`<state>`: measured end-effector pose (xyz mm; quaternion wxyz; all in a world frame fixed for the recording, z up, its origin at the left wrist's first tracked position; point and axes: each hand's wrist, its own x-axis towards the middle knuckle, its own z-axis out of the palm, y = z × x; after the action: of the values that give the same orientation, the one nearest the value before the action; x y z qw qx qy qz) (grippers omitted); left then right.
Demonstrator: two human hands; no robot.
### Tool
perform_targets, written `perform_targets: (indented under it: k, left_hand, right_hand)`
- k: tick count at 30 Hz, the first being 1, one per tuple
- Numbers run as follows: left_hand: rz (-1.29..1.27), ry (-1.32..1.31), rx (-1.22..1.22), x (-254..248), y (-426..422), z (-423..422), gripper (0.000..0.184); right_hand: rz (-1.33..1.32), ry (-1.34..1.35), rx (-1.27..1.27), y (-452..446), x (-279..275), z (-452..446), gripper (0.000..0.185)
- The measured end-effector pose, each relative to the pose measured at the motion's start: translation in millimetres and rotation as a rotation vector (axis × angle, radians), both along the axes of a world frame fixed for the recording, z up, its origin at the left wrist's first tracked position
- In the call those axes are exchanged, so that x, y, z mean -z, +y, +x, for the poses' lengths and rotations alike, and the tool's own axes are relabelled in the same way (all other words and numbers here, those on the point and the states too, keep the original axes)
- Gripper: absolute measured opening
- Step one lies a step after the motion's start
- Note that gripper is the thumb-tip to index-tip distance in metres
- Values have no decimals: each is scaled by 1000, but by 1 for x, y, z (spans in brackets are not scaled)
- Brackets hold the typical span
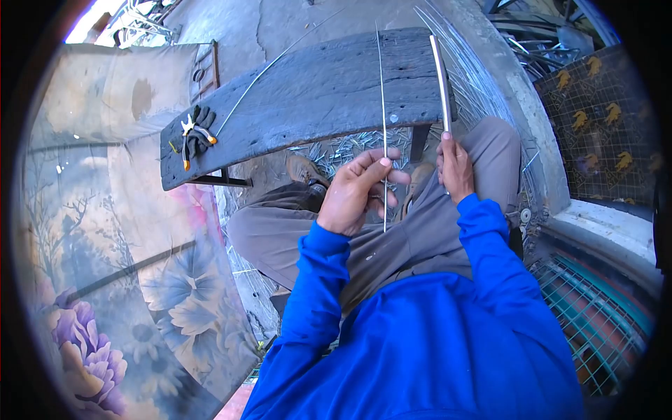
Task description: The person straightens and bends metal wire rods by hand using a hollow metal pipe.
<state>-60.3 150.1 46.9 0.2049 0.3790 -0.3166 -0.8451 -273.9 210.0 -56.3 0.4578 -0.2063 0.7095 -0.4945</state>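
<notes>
My left hand point(358, 190) pinches a thin, straight metal rod point(382, 91) between thumb and fingers, with its other fingers loosely spread. The rod runs from over my lap to above the far edge of a dark wooden bench point(308, 91). My right hand point(456, 168) is closed round the near end of a thicker, flat, pale metal bar point(439, 77). The bar points away from me at the bench's right end. Its lower end is mostly hidden by my fingers. Both hands are above my knees, apart from each other.
Pliers with orange-tipped handles point(187, 127) lie with a dark glove point(204, 117) on the bench's left end. Another thin rod point(259, 75) crosses the bench. Cut metal pieces point(341, 151) litter the floor; long rods point(476, 77) lie right. A floral cloth point(189, 294) hangs left.
</notes>
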Motion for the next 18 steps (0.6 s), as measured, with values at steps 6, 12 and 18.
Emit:
perform_targets:
  k: [6,12,18]
  left_hand:
    - [239,325,-161,-35,18,-1,31]
    - [319,485,-240,-58,23,-16,29]
    - [352,538,-244,-62,22,-21,26]
  right_hand:
    - [-11,62,-26,1,3,1,56]
    - [-7,57,-32,1,2,1,55]
    - [-14,63,-36,2,3,1,54]
